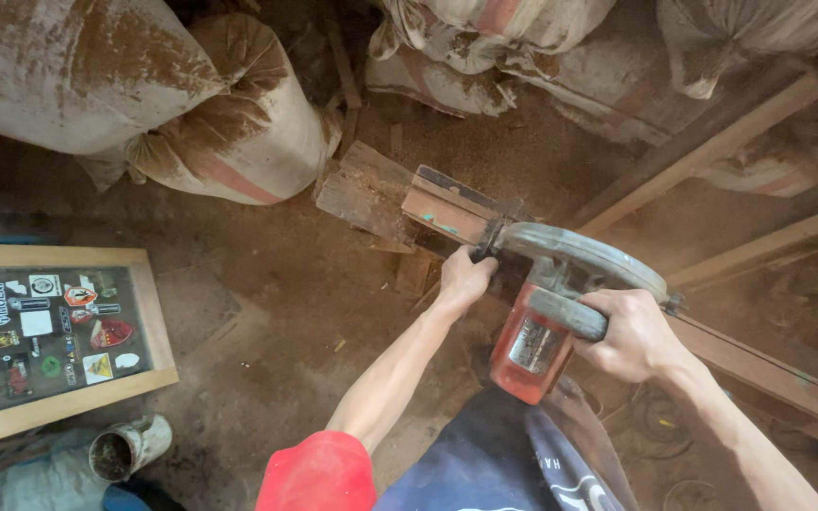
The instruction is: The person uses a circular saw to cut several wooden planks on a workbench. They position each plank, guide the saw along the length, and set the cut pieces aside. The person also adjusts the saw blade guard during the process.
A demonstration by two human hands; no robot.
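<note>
A red hand-held circular saw (534,345) with a grey blade guard (584,260) rests on a long wooden plank (447,210) that runs from the middle toward the lower right. My right hand (631,333) is closed around the saw's grey handle. My left hand (464,279) grips the front of the saw at the plank's edge, beside the guard. The blade itself is hidden under the guard. The plank's far end lies on a rough dark wooden block (364,194).
Large dusty sacks (229,132) are piled at the back left and more sacks (485,47) at the back. A wood-framed glass panel covered in stickers (44,331) lies at left, a metal can (125,449) below it. Timber beams (712,151) run diagonally at right. Sawdust covers the floor.
</note>
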